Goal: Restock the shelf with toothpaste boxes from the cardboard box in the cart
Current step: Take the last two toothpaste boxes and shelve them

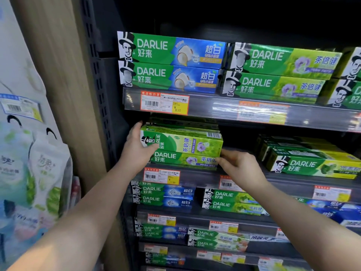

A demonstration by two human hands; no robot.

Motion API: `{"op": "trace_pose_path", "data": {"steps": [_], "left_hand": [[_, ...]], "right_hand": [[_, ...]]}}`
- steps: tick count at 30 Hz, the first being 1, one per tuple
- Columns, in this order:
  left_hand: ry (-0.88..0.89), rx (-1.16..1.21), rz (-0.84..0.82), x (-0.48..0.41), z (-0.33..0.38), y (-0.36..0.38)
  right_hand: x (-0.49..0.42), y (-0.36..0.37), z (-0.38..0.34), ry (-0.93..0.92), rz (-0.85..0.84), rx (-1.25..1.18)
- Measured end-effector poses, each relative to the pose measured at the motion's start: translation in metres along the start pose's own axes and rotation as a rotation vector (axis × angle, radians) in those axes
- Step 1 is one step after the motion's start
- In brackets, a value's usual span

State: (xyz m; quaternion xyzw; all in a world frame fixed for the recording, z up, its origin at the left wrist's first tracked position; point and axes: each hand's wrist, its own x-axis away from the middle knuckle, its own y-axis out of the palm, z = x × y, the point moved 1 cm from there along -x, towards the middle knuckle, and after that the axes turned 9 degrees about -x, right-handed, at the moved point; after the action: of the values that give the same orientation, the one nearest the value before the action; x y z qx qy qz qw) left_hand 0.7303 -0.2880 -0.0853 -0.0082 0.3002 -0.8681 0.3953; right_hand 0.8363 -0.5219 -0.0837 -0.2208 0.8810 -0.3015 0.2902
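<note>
Toothpaste boxes (183, 147), two stacked; left grip (136, 151) holds, right grip (241, 165) touches

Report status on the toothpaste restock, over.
Left hand grips upper green cardboard toothpaste box, left end. Right hand touches lower green box, right end. Nothing blocking them.

A shop: price tags (164, 102) line shelves (254, 114) of boxed toothpaste (170, 49).

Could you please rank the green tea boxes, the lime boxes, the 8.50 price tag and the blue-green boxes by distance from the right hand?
1. green tea boxes, at the fingertips of the right hand, to its left.
2. lime boxes, same shelf, right.
3. 8.50 price tag, shelf edge above-left.
4. blue-green boxes, top shelf, upper left.
</note>
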Motion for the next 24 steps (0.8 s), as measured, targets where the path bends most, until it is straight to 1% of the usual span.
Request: {"op": "trace_pose_path", "data": {"steps": [2, 4, 7, 12, 17, 20, 22, 24], "left_hand": [[-0.041, 0.017, -0.027, 0.002, -0.01, 0.004], [-0.027, -0.006, -0.026, 0.003, -0.017, 0.007], [0.01, -0.043, 0.036, 0.005, -0.021, 0.009], [0.014, 0.029, 0.092, 0.006, -0.023, 0.011], [0.033, 0.047, 0.095, 0.005, -0.024, 0.011], [0.039, 0.046, 0.074, 0.006, -0.023, 0.011], [0.037, 0.044, 0.053, 0.005, -0.025, 0.011], [0.037, 0.045, 0.037, 0.005, -0.027, 0.012]], "right_hand": [[-0.002, 0.003, 0.002, 0.022, 0.027, -0.011], [-0.006, 0.007, 0.006, 0.073, 0.036, -0.015], [-0.013, 0.015, 0.012, 0.122, 0.018, 0.029], [-0.019, 0.015, 0.014, 0.162, 0.04, 0.042], [-0.02, 0.013, 0.014, 0.183, 0.013, 0.016], [-0.021, 0.013, 0.014, 0.198, -0.036, -0.004], [-0.021, 0.014, 0.015, 0.211, -0.081, 0.036], [-0.022, 0.015, 0.015, 0.207, -0.089, 0.086]]}}
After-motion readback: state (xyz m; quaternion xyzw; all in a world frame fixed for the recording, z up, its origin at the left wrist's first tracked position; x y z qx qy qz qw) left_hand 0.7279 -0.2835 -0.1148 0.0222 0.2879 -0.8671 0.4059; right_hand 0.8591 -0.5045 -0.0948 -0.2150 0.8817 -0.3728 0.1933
